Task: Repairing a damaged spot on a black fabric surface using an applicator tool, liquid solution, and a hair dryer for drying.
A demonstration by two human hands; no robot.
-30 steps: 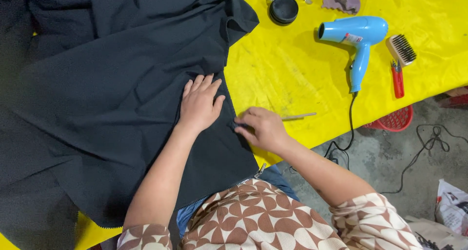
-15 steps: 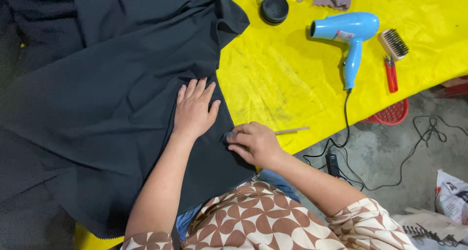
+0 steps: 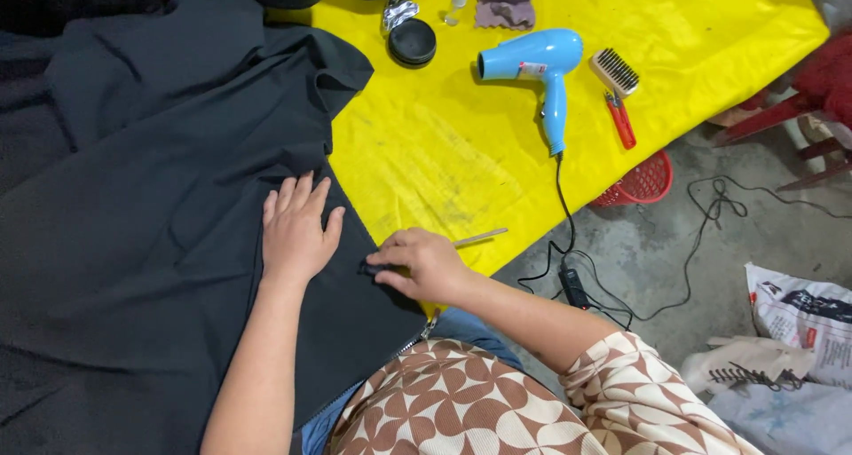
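Pressing flat, my left hand (image 3: 297,229) lies open with fingers spread on the dark cloth (image 3: 160,242), near its right edge where it meets the yellow table cover (image 3: 461,144). My right hand (image 3: 424,264) is closed in a pinch on that edge of the cloth, beside the front edge of the table, with a thin pale stick (image 3: 479,237) pointing out from behind the fingers.

Head view, change over the last second: the right hand has slid a little down along the cloth edge toward the front of the table, while the left hand has kept its place and its flat press. I judge that the work along this edge is going forward in short steps, the left hand anchoring and the right hand advancing.

Head view, limits: my fingers cover the pinched spot, so I cannot tell whether the small dark bit there is cloth or a tool. Whether the stick is gripped or merely lies under the hand is unclear. The cloth runs off the left edge of the picture. At the far edge lie a blue hair dryer (image 3: 537,64), a brush (image 3: 615,73) and a round black tin (image 3: 413,42).
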